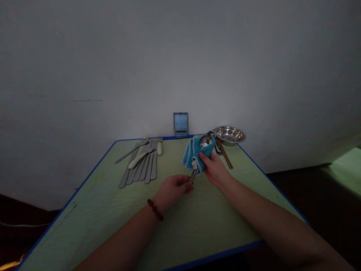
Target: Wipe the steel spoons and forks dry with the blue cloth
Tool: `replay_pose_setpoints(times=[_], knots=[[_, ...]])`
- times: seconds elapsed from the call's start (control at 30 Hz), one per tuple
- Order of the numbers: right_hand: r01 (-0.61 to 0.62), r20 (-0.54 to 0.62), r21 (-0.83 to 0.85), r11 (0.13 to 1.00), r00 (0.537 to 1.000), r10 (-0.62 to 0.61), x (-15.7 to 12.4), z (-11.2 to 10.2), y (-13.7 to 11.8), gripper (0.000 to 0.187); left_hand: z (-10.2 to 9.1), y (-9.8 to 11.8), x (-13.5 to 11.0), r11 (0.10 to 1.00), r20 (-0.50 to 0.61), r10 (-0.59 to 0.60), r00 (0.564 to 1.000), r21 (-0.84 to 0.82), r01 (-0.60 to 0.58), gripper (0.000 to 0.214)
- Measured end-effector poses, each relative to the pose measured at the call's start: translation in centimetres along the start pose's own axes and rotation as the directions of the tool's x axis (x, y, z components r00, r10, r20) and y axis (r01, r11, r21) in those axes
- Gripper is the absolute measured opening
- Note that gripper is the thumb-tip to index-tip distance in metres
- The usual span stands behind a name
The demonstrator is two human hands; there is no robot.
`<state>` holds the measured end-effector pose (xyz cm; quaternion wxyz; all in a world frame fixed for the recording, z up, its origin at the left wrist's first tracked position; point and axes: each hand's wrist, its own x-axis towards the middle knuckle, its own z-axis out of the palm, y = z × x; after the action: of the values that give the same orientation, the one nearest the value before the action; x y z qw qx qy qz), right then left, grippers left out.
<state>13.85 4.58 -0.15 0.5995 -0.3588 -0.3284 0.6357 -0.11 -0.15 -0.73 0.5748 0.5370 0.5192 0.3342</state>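
Layout, L to R: on the desk point(93, 222), grey flatware point(138, 165) lies in a tight group, long knives and forks side by side w/ white-handled pieces across the top. My L hand point(172, 189), w/ a red bead bracelet point(155, 209) at the wrist, is clenched in a pinch on the narrow handle of a steel ladle point(205, 141). A blurred blue object point(180, 125) stands at the far desk edge against the wall point(180, 56). The ladle sits mid-desk between my hands, w/ its bowl wrapped in a blue cloth point(196, 154) and the rounded steel face showing at the top. My R hand point(216, 169) grasps the cloth and bowl together. Further R are wooden chopsticks point(224, 153), and a steel dish point(229, 135) sits at the far edge. Caution: the L pinch is on a thin handle, so a slackened grip could let the ladle pivot in the cloth and drop. Cloth slip could expose the smooth bowl and reduce R hand hold. A wide R swing could hit the chopsticks or push the dish off the edge.
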Motion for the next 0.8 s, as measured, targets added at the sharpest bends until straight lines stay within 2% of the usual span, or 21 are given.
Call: replay_pose_setpoints(times=[0.23, 0.5, 0.63, 0.73, 0.8], knots=[[-0.01, 0.002, -0.035, 0.999, 1.0, 0.01, -0.3, 0.0, 0.9, 0.023, 0.2, 0.3, 0.1, 0.989, -0.018, -0.05, 0.999, -0.139, 0.047, 0.012], [0.042, 0.048, -0.081, 0.996, 0.998, -0.039, -0.4, -0.1, 1.5, 0.024, 0.3, 0.1, -0.1, 0.961, 0.002, -0.06, 0.998, -0.27, 0.058, 0.01], [0.068, 0.058, -0.171, 0.983, 0.997, -0.058, -0.5, -0.3, 1.6, 0.026, -0.1, 0.0, 0.0, 0.99, -0.003, -0.029, 1.0, -0.139, 0.029, 0.017], [0.091, 0.064, -0.274, 0.957, 0.995, -0.077, -0.6, -0.5, 1.6, 0.026, -0.9, 0.1, 0.3, 0.999, -0.103, 0.026, 0.994, 0.044, -0.021, 0.027], [0.096, 0.072, -0.324, 0.941, 0.994, -0.077, -0.7, -0.5, 1.5, 0.026, -1.5, 0.4, 0.4, 0.997, -0.207, 0.06, 0.976, 0.053, -0.051, 0.031]])
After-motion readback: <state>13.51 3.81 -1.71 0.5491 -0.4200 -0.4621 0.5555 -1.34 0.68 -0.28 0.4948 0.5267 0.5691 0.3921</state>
